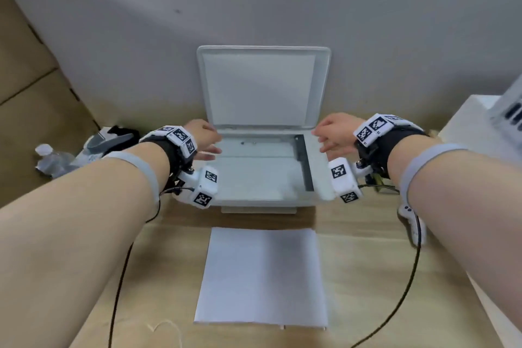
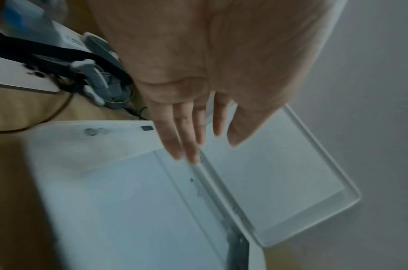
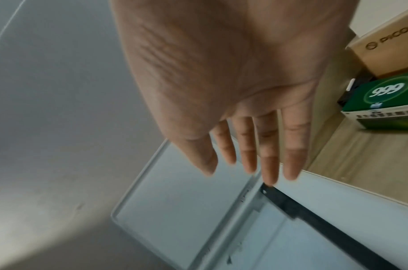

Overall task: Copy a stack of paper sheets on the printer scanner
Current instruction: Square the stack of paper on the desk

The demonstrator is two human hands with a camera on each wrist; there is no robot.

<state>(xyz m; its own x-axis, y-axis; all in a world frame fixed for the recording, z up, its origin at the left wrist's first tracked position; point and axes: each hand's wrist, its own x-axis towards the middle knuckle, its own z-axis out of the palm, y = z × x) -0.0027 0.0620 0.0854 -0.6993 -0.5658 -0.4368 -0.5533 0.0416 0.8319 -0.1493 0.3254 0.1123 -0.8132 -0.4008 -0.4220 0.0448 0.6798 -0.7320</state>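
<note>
Printer (image 1: 320,167) at centre of the head view, on the wooden tabletop (image 1: 367,277), backed against the grey wall. Lid (image 1: 262,85) raised upright, leaning toward the wall; scanner glass (image 1: 254,175) exposed, with what looks like a sheet lying on it, though blur makes that uncertain

Stack of paper (image 1: 261,277) lies flat on the tabletop in lower centre of the frame, just in front of the printer, not touching it

Left hand (image 1: 204,137) at the left rear corner of the printer, near the lid hinge. Fingers (image 2: 187,138) straight and loosely spread, holding nothing. Contact with the printer cannot be told

Right hand (image 1: 334,133) at the right rear corner, mirror position. Fingers (image 3: 267,155) straight, slightly spread, holding nothing; tips sit above the dark strip along the glass edge

Both hands well apart, one on each side of the glass

Left edge of frame: plastic bottle (image 1: 48,159) and a pile of straps and gear. Right wrist view, upper right: green box (image 3: 383,98) marked 999, cardboard box (image 3: 387,45) behind it
</note>
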